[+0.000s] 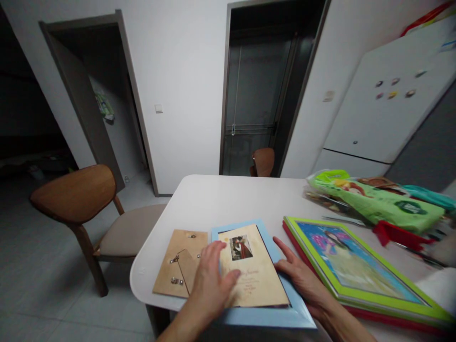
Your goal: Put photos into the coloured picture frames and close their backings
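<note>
A light blue picture frame lies face down on the table, its near side reaching past the front edge. Inside it rests a tan printed sheet with a small picture of a figure in red. My left hand lies over the sheet's left side, fingers spread and thumb on the paper. At the frame's right side is my right hand, index finger stretched out and thumb at the border; its other fingers are hidden. Left of the frame is a brown backing board with metal clips and a stand flap, partly behind my left hand.
On the right, a green-bordered framed picture lies on a red one. Behind it are a green package and a red object. A wooden chair stands left of the white table; a fridge stands back right.
</note>
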